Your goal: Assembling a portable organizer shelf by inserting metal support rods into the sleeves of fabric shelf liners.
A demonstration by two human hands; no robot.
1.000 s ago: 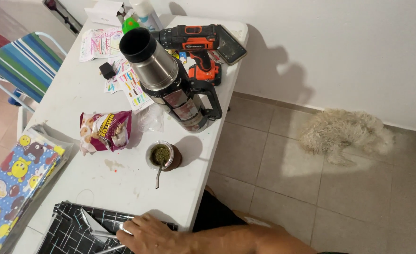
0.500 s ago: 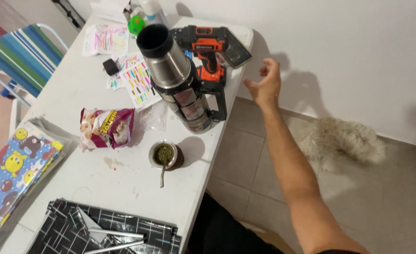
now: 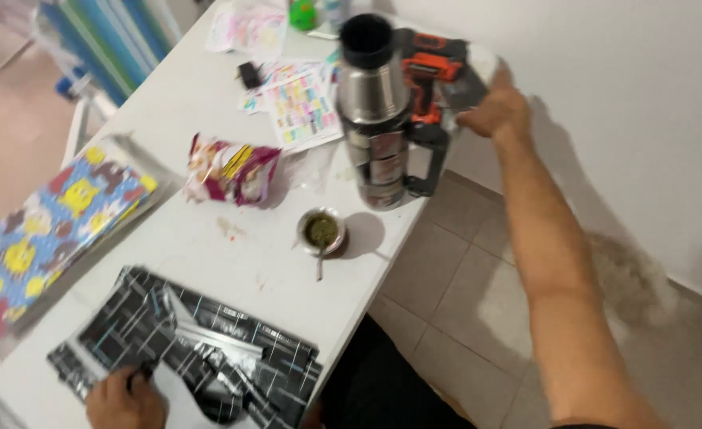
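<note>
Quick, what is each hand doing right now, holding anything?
Left hand: lies on the black patterned sheets; grip cannot be told.
Right hand: reaching at the orange drill by the table edge; grip cannot be told.

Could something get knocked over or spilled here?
Maybe. The right hand reaches for the orange drill right behind the tall steel flask, so the arm might bump it. The flask's top looks open. The little cup with a metal straw stands near the table's edge and could tip.
</note>
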